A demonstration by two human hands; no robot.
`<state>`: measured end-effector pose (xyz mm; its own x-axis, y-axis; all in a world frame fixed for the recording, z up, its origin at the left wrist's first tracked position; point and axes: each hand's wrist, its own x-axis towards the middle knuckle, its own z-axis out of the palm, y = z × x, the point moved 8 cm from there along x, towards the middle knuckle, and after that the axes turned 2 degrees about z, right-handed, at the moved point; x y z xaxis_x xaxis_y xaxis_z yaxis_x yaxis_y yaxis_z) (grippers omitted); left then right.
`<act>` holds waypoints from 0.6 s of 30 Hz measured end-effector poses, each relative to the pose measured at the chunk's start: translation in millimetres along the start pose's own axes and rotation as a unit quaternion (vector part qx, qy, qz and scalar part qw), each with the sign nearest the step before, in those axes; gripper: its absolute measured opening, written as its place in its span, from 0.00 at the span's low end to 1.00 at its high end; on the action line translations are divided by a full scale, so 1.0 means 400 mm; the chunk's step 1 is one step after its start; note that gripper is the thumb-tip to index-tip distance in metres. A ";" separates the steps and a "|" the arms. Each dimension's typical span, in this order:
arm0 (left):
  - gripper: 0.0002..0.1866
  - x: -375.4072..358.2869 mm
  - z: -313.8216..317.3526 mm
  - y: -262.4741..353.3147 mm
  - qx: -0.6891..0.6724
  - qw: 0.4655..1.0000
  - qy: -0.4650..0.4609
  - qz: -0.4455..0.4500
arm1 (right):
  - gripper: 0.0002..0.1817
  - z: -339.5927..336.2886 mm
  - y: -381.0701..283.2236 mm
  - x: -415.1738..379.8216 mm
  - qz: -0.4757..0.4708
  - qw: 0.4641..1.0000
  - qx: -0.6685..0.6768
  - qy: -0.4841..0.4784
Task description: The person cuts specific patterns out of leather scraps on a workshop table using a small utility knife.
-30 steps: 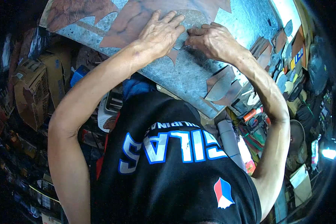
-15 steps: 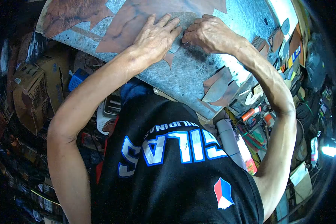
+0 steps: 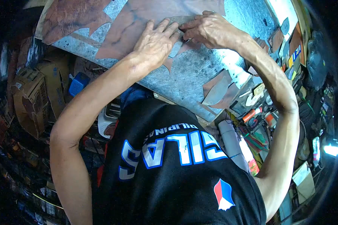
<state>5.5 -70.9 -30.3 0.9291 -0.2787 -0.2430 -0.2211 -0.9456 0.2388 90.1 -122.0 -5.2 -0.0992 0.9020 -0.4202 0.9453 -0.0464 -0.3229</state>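
Observation:
A brown leather sheet with cut-out edges lies on the scuffed metal-topped table. On top of it is a grey template, partly covered by my hands. My left hand presses flat on the template and leather, fingers spread. Just right of it, my right hand is closed with its fingertips at the template's edge; what it holds is too small and hidden to name. Below the hands, a pointed leather scrap sticks out.
Near the table's front edge, a grey leaf-shaped template rests on brown leather pieces. Templates, scraps and tools crowd the right side, with an orange tube. Cardboard boxes and a blue container stand at the left.
My right hand has moved slightly upward along the template's edge. My left hand has shifted slightly down and left, still flat on the template.

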 end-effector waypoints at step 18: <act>0.28 0.003 -0.006 0.002 -0.017 0.999 -0.038 0.000 | 0.11 -0.014 0.091 -0.001 0.003 0.999 -0.022 0.039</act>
<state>7.1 -71.5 -28.2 0.9038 -0.2921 -0.3128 -0.2104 -0.9397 0.2695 126.4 -121.6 -12.0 -0.0714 0.9323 -0.3545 0.9586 -0.0341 -0.2828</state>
